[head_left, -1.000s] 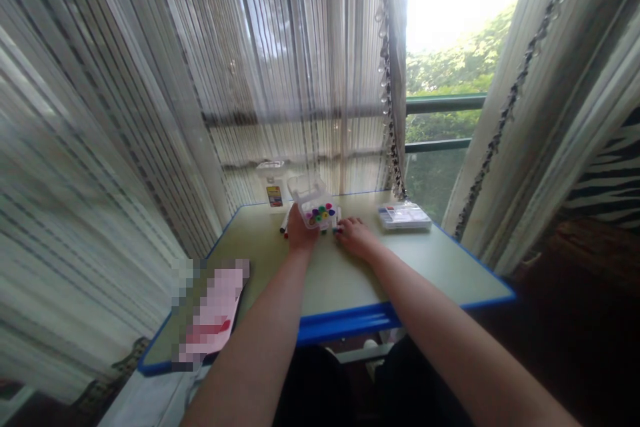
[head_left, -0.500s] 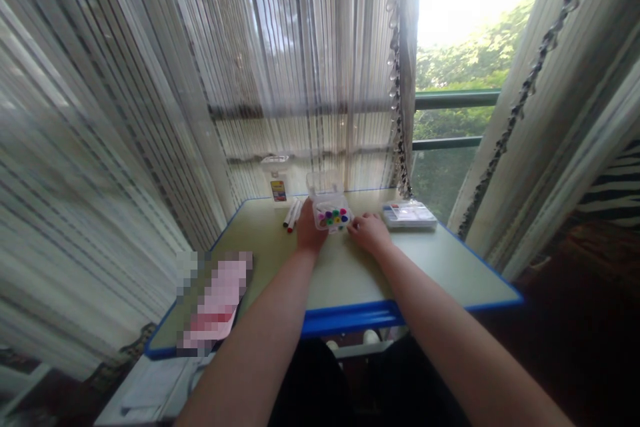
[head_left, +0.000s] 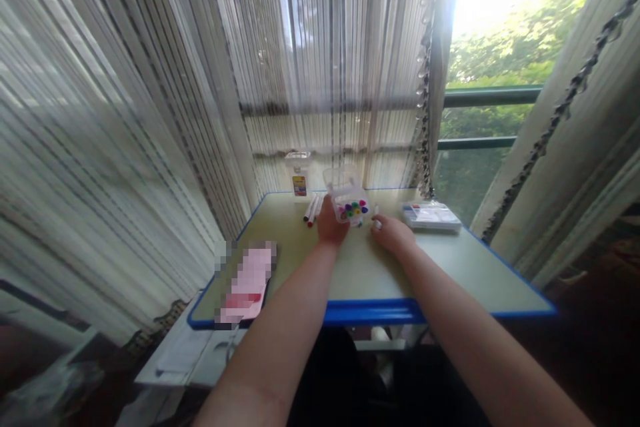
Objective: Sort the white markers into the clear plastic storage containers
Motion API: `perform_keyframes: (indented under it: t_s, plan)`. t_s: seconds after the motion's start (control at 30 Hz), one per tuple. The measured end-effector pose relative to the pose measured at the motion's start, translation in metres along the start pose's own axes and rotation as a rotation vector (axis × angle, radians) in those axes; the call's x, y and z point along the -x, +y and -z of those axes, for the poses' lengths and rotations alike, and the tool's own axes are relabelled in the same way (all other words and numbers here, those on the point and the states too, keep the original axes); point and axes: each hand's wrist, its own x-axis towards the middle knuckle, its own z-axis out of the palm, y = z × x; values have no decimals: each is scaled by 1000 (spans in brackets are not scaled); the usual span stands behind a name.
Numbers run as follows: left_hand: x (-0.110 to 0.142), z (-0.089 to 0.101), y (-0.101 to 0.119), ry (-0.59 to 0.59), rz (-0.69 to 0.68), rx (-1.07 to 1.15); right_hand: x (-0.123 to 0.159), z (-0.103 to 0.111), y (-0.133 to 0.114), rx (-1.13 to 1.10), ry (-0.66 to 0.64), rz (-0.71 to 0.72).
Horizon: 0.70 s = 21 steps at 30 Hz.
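Observation:
My left hand (head_left: 333,225) is closed around the side of a clear plastic marker box (head_left: 370,215), its lid standing up at the back. Inside the box, the coloured ends of several markers (head_left: 357,209) face me. Just to the right of the box, my right hand (head_left: 394,233) pinches a small white marker (head_left: 377,212); most of it is hidden or blurred. Left of my left hand, several white markers (head_left: 313,208) with dark and red ends lie side by side on the table (head_left: 365,273).
A clear container (head_left: 299,177) with a yellow label stands at the back left. A flat compartment case (head_left: 431,217) lies on the right. A pink, pixelated flat item (head_left: 249,280) rests at the left edge. Striped curtains (head_left: 310,47) hang behind the table.
The whole view has shifted, so things sit further right. The box is tilted a little more, and a white marker now shows at my right fingertips, slightly away from the box.

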Motion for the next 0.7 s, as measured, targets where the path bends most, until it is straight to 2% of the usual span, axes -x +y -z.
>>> perform_keyframes:
  t_s: [0.13, 0.2, 0.3, 0.4, 0.5, 0.7]
  plan:
    - [1, 3, 1, 6, -3, 0, 0, 2, -1, -66, 70, -25]
    - [2, 4, 0, 11, -29, -2, -1, 3, -4, -157, 221, -9]
    - [2, 6, -2, 7, -64, 1, -1, 5, -9, -338, 519, 72]
    - [2, 5, -5, 1, -86, 31, 3, 6, -14, -482, 691, 195]
    - [0, 3, -6, 0, -127, 83, 7, 8, -16, -556, 732, 298]
    - [-3, -1, -7, -8, -163, 132, 14, 13, -19, -521, 773, 398]
